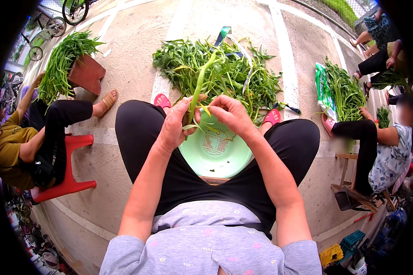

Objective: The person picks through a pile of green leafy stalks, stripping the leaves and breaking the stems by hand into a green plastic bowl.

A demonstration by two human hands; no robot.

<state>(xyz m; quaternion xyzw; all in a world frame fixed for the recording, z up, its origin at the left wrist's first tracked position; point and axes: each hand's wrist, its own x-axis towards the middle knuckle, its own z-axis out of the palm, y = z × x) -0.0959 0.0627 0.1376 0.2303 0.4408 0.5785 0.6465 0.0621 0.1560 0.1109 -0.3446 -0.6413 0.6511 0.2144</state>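
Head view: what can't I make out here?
Head view:
Stem, gripped stretch: hidden by the left hand.
Bowl, far rim: partly behind the left hand and right hand.
Print: too small to read.
Topmost wheel: cut off by the upper edge.

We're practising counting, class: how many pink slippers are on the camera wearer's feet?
2: the left slipper, left of the green basin, and the right slipper, right of it, near the heap of greens.
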